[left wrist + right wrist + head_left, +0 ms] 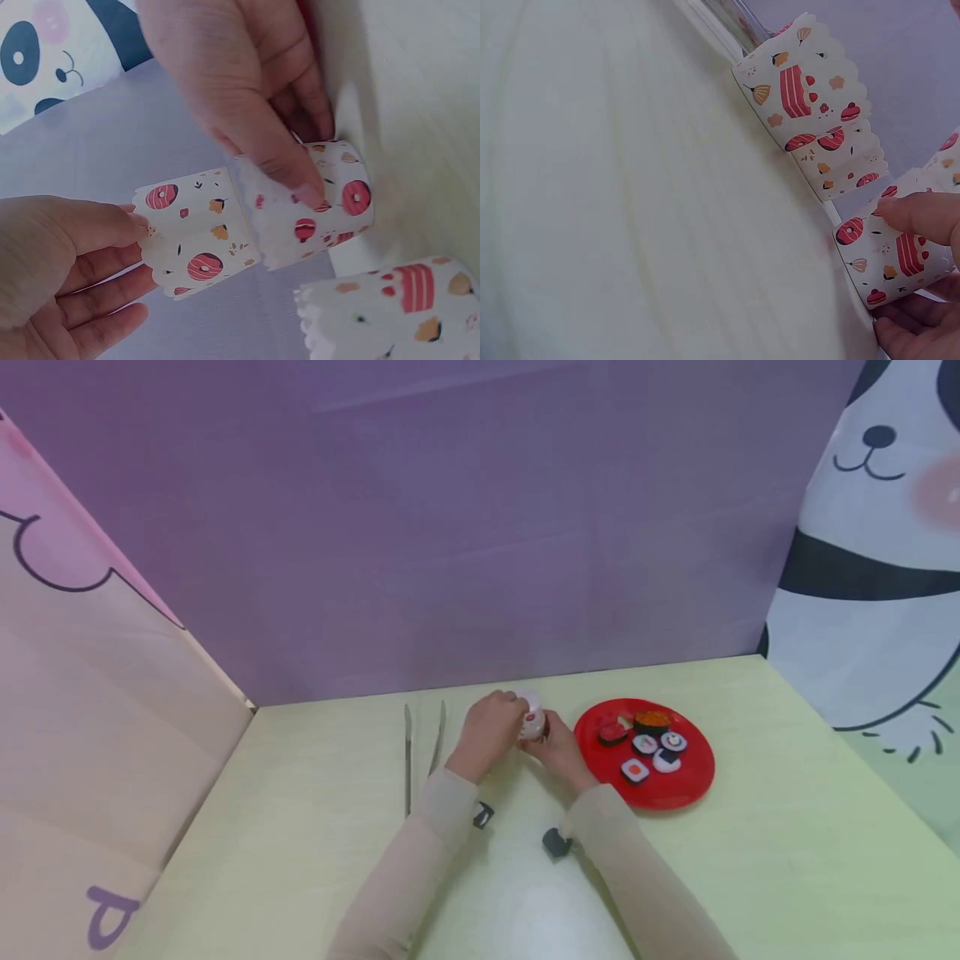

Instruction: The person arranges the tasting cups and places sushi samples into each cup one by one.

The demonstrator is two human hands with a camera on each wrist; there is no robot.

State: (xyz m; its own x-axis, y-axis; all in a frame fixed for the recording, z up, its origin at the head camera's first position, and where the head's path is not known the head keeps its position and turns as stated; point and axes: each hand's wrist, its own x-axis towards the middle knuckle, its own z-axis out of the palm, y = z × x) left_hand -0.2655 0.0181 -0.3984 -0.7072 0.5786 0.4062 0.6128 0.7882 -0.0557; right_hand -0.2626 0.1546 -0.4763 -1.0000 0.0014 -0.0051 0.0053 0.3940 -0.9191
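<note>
In the left wrist view, my left hand (pixel 75 277) pinches the scalloped rim of a white paper baking cup (pixel 199 236) printed with pink donuts. That cup's base meets the rim of a second printed baking cup (pixel 322 206). My right hand (pixel 247 75) grips this second cup, thumb on its outside. Seen from the head, the left hand (pixel 491 731) is above and the right hand (pixel 558 747) lower, at the right side of the cups. Two further baking cups, one printed with a cake slice (pixel 802 82) and one partly behind it (pixel 840 161), stand nearby in the right wrist view.
A red plate (pixel 690 785) with several toy sushi pieces lies right of the hands. Two long thin metal strips (pixel 408 752) lie to the left; their lower part is partly hidden by an arm. A purple cloth wall (pixel 450 568) rises behind the pale table (pixel 285 827).
</note>
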